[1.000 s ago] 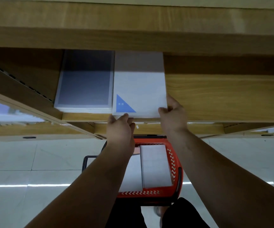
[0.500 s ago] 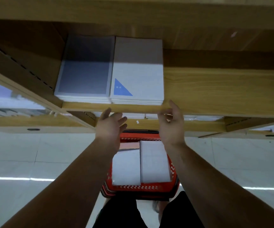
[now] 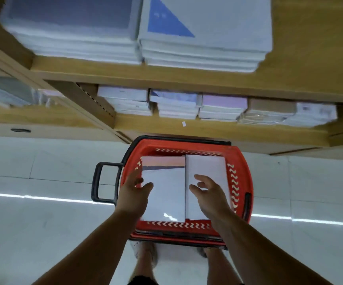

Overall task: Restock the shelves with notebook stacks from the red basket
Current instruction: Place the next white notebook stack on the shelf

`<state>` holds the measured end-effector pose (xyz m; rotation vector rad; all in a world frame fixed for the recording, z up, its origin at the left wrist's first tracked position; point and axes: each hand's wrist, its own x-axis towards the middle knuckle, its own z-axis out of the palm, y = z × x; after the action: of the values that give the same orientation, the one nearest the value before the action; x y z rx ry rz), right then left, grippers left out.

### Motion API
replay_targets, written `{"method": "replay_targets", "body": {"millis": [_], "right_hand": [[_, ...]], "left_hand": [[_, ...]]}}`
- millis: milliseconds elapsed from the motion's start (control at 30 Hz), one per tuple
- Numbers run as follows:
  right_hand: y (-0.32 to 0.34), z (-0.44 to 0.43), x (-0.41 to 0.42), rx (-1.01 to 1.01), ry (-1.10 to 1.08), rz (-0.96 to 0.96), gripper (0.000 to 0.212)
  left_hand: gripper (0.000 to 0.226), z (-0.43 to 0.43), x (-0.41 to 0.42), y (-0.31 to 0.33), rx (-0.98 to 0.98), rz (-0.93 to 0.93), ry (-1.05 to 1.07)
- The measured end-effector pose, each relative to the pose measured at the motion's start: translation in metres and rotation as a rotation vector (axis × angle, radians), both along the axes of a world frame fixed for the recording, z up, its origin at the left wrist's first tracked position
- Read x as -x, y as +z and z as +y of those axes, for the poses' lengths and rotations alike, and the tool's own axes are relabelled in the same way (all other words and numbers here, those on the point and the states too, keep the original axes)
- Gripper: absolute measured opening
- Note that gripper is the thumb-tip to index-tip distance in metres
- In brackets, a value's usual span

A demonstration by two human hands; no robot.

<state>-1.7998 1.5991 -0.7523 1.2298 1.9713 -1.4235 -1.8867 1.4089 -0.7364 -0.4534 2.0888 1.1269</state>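
Two notebook stacks lie side by side in the red basket (image 3: 239, 171), filling most of its floor: the left stack (image 3: 166, 194) has a cover with a pink-orange band along its far end, the right stack (image 3: 205, 167) is plain white. The two touch along their long edges. My left hand (image 3: 133, 194) hovers over the near left corner of the left stack, fingers spread and loosely curled, holding nothing. My right hand (image 3: 209, 194) hangs over the right stack, palm turned inward, fingers open, also empty; whether either hand touches a cover I cannot tell. The basket sits on the pale tiled floor (image 3: 43, 233), its black handle (image 3: 98, 182) folded out to the left. Just beyond the basket runs the lower shelf (image 3: 207, 128), lined with a row of stacked notebooks (image 3: 176, 105). Above that, the upper shelf (image 3: 310, 68) carries two tall stacks touching each other: a grey-covered stack (image 3: 73, 27) and, right of it, a white stack with a blue triangle (image 3: 218, 38). My feet (image 3: 145, 254) show on the near side of the basket.
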Motion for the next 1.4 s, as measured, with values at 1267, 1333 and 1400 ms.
{"method": "replay_targets", "body": {"millis": [1267,1333,1400], "right_hand": [[-0.191,-0.071,-0.018,-0.105,0.254,0.06,0.089],[-0.191,-0.064,-0.016,-0.066,0.182,0.054,0.085],[-0.19,-0.058,-0.012,-0.006,0.102,0.039,0.081]], "left_hand": [[0.091,-0.035,-0.018,-0.213,-0.07,0.002,-0.135],[0.093,-0.035,-0.019,-0.208,-0.095,0.049,-0.119],[0.096,-0.037,-0.021,-0.203,-0.117,0.098,-0.135]]}}
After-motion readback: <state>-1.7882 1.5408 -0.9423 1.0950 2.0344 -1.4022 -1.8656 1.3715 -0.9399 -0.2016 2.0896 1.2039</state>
